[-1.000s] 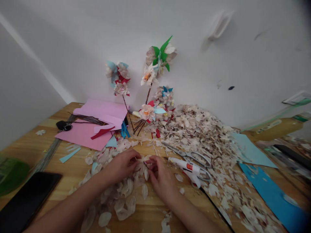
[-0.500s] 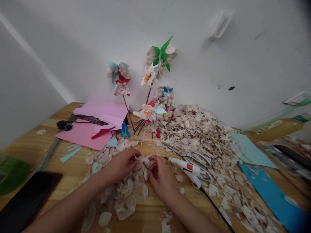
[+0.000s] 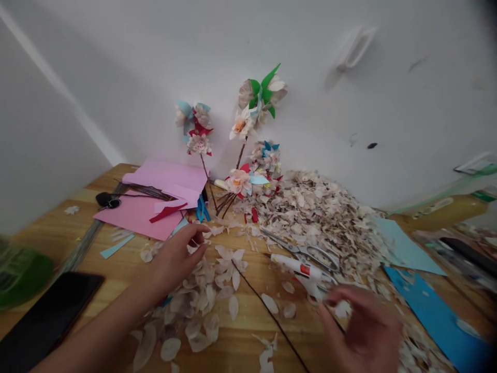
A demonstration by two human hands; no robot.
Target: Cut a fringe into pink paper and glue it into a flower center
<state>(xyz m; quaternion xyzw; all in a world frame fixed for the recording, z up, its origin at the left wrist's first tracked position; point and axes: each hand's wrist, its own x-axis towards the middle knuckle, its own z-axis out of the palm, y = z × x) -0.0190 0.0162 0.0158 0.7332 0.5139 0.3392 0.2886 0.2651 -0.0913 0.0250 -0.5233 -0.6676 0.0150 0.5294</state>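
Note:
My left hand [image 3: 174, 259] reaches forward over a scatter of pale petals [image 3: 205, 300] on the wooden table [image 3: 248, 331]. Its fingers are loosely curved and apart, with the tips near the petals by the pink paper. My right hand [image 3: 363, 329] is at the lower right, smeared by motion, with its fingers just below the white glue gun [image 3: 301, 269]. Whether it holds anything is unclear. A thin dark wire stem [image 3: 267, 313] lies on the table between the hands, untouched. Scissors [image 3: 305, 251] lie just beyond the glue gun.
Finished paper flowers on stems [image 3: 243, 150] lean on the wall at the back. A big heap of pale scraps [image 3: 330, 212] fills the right. Pink sheets [image 3: 155, 202] lie back left, blue sheets [image 3: 427, 305] right. A black phone [image 3: 46, 321] and a green object [image 3: 19, 272] sit at the left.
Both hands have left the petals at the centre. The right hand swung right and down toward the glue gun, the left moved forward and left. The wire stem now lies bare on the table.

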